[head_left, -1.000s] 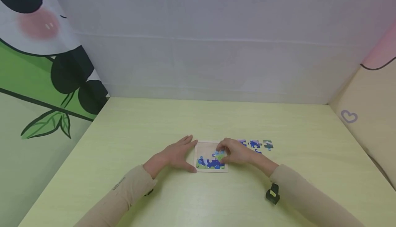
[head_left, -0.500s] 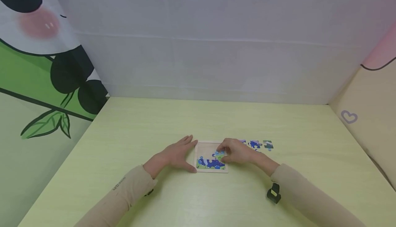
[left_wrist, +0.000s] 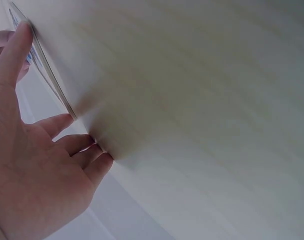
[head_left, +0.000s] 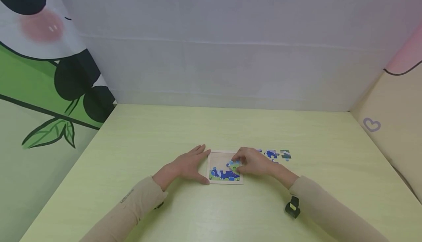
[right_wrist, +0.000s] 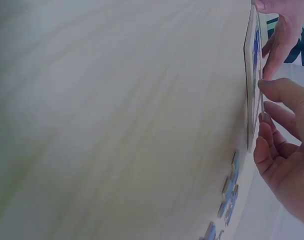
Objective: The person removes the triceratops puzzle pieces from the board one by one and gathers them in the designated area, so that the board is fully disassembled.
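A square wooden puzzle tray [head_left: 217, 157] lies on the table, its bottom row filled with blue and green pieces [head_left: 225, 175]. My left hand [head_left: 189, 165] rests along the tray's left side, fingers spread, with thumb and forefinger at two of its corners. My right hand [head_left: 252, 161] pinches a green and light-blue puzzle piece [head_left: 234, 166] between thumb and fingers over the tray's right side, just above the filled row. In the right wrist view the thin piece [right_wrist: 262, 102] shows edge-on between thumb and fingertips, close over the tray [right_wrist: 249, 75].
Several loose puzzle pieces [head_left: 271, 154] lie on the table to the right of the tray, partly hidden by my right hand. A pale curtain [head_left: 230, 70] stands behind the table's far edge, and printed panels [head_left: 49, 125] flank it.
The right hand stays at nearly the same spot, with only a slight shift of the wrist and the piece. The left hand and tray have not moved visibly.
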A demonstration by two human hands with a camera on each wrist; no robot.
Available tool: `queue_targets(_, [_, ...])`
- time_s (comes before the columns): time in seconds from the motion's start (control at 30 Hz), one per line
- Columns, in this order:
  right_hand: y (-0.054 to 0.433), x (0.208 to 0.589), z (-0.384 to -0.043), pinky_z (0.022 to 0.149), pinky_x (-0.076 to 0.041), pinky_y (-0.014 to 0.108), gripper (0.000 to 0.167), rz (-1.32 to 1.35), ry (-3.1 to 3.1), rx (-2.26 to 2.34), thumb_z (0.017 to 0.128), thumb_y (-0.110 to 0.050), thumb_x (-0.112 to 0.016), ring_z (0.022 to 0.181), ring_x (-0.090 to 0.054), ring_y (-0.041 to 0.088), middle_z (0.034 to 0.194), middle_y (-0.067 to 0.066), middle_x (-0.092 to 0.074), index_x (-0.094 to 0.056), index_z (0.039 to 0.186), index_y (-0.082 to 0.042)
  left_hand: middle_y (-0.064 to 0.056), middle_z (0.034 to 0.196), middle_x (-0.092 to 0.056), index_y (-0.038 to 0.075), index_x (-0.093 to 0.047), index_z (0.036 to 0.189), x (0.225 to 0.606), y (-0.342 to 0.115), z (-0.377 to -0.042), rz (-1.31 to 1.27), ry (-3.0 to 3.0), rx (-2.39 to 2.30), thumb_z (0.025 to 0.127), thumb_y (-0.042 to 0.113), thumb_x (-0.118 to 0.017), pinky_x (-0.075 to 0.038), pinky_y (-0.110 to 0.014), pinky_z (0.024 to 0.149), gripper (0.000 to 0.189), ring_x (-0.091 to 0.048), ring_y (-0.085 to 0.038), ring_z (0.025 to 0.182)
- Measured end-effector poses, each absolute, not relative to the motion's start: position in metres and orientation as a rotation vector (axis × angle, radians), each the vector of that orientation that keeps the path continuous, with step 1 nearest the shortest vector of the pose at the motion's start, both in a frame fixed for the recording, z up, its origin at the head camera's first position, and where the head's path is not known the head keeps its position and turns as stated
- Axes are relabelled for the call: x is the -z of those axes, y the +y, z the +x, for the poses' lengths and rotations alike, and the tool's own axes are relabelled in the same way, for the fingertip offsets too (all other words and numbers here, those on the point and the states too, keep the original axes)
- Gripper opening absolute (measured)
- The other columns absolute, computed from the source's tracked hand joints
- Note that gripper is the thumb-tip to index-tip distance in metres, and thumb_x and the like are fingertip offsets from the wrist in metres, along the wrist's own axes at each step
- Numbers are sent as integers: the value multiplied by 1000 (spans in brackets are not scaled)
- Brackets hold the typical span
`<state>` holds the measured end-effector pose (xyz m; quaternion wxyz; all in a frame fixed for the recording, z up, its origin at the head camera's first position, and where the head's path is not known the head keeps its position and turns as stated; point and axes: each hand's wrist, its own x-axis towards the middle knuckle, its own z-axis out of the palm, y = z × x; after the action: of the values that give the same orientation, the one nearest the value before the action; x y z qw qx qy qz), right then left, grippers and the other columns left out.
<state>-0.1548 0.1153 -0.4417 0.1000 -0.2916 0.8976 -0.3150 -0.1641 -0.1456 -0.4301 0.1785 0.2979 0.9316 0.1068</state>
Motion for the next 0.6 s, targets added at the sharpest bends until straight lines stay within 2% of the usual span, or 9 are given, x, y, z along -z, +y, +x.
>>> queue_targets(0.23, [121,431,-152,63,-46,23,33,-786,2654,992,74,-12,-73,78,-51,12,96,-2,-61,-66,106,-6,-13,151,-12,12,-24,144,429,-145,-164,842,2633,-304,65,56,-72,-25,-48,106,103,-8,-28,138])
queue_targets(0.6, [153,424,-149,60,-44,21,28,-933,2748,937,78,-11,-68,80,-54,18,94,0,-60,-66,106,-4,-14,150,-13,10,-24,144,429,-145,-164,846,2629,-302,66,56,-72,-24,-48,107,103,-8,-29,138])
